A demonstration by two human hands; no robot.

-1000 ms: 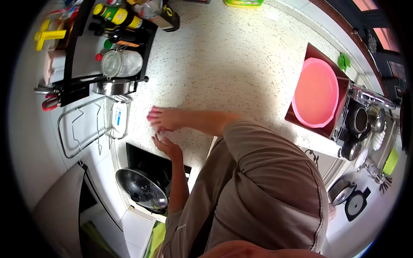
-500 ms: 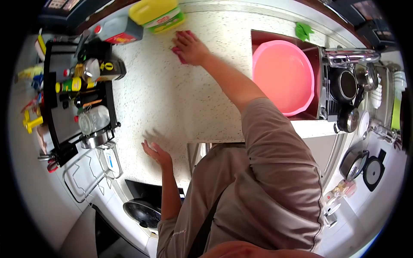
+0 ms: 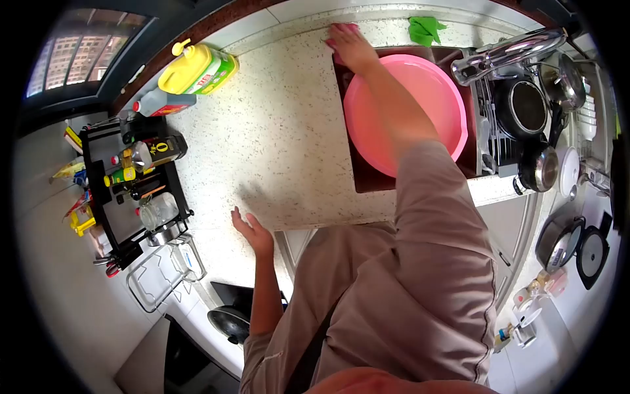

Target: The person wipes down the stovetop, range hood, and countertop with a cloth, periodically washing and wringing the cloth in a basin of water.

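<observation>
My right hand (image 3: 352,49) is at the back edge of the speckled countertop (image 3: 289,125), beyond the sink's far left corner. It presses down on a dark pink cloth (image 3: 346,27), which shows only at its fingertips and beside the palm. The right forearm passes over a pink basin (image 3: 420,92) that sits in the brown sink (image 3: 367,184). My left hand (image 3: 254,234) hovers near the counter's front edge with its fingers apart and nothing in them. Its shadow falls on the countertop.
A yellow jug with a pump (image 3: 190,73) and a grey bottle (image 3: 161,103) stand at the back left. On the left is a black rack (image 3: 174,190) of bottles and jars. A green cloth (image 3: 425,30) lies behind the sink, near the faucet (image 3: 505,58). Pans (image 3: 522,108) are at right.
My right hand has slid the pink cloth to the right along the back of the counter, away from the yellow jug. The view has shifted; my left hand still hovers open.
</observation>
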